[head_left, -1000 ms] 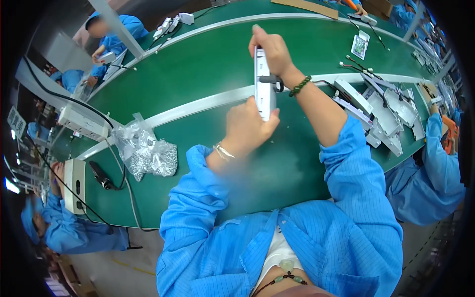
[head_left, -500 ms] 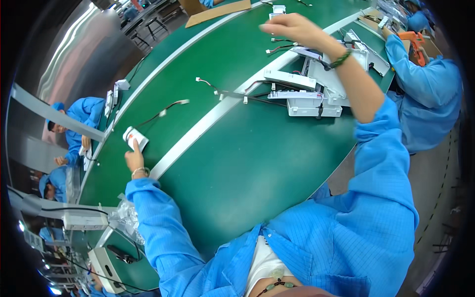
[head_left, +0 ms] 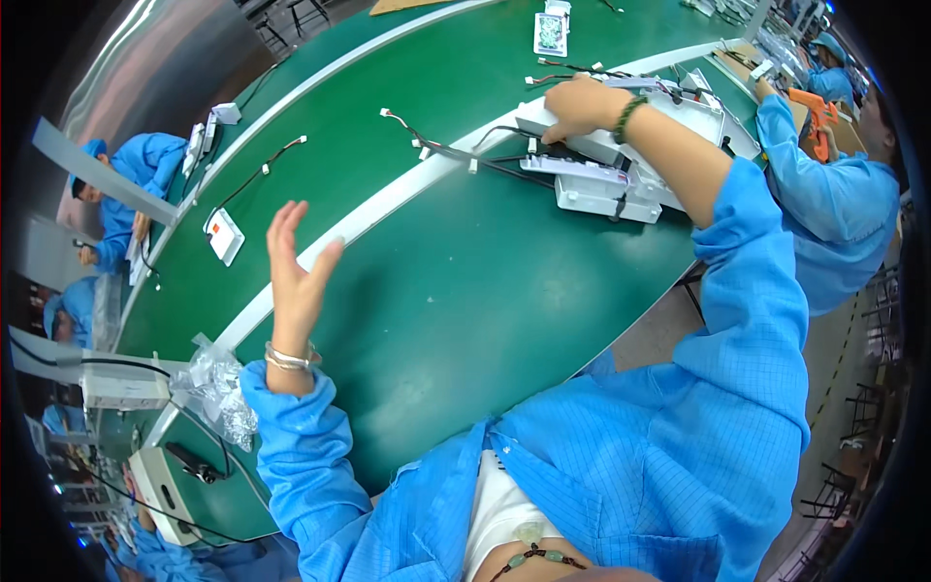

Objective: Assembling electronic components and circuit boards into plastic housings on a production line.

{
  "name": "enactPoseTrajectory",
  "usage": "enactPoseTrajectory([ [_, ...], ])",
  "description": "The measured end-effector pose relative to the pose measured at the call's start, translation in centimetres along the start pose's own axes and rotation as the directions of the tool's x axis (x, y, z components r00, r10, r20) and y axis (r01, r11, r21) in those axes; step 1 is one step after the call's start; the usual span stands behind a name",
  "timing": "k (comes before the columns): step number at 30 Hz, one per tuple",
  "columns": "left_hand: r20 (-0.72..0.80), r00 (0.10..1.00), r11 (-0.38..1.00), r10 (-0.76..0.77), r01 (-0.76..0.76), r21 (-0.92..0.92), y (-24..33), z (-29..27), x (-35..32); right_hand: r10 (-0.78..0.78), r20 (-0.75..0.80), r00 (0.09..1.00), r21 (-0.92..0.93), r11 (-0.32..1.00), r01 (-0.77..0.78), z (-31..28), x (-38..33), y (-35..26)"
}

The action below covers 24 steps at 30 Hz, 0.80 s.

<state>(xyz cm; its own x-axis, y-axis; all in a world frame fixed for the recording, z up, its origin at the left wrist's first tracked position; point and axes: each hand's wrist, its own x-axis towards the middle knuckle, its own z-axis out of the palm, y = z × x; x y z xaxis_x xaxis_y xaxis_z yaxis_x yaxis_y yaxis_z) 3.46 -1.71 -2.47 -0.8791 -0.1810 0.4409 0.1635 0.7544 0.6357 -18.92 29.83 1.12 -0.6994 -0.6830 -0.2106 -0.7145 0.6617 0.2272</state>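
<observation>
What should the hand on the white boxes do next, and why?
Probably close the right hand around the top white housing and lift it off the pile: its fingers already rest there, while the left hand hangs open and empty above the green table.

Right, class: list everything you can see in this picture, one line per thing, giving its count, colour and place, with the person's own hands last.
Conveyor belt: one, green with a white stripe, across the middle.
White housings: a stack, exact count unclear, upper right on the belt.
Cable harnesses: several, black with white plugs, left of the stack.
Small white device: one, with an orange mark, left on the belt.
Plastic bags: a crumpled clear bundle, lower left.
Co-workers: several in blue coats, at the right and left edges.
Left hand: open, empty, raised over the belt.
Right hand: resting on the stack of housings.
</observation>
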Motion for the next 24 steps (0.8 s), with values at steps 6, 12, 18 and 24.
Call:
enactPoseTrajectory([
  [6,0.164,0.986,0.972,0.023,0.016,-0.236,3.8,1.7,-1.0,-0.108,-0.578,0.809,-0.087,0.994,0.071,-4.2,-3.2,-1.5],
  [12,0.051,0.995,0.777,0.088,-0.037,-0.629,8.2,5.2,0.9,-0.333,-0.854,0.4,-0.215,0.926,0.311,-11.6,-5.0,-9.2],
  [18,0.055,0.996,0.448,-0.073,0.082,-0.89,8.4,2.4,0.9,-0.429,-0.824,0.37,-0.295,0.883,0.366,-11.6,-1.8,-15.6],
  [24,0.042,0.99,0.433,-0.134,0.096,-0.896,4.3,0.0,-2.6,-0.59,-0.727,0.352,-0.266,0.714,0.648,-10.6,-0.9,-18.7],
])
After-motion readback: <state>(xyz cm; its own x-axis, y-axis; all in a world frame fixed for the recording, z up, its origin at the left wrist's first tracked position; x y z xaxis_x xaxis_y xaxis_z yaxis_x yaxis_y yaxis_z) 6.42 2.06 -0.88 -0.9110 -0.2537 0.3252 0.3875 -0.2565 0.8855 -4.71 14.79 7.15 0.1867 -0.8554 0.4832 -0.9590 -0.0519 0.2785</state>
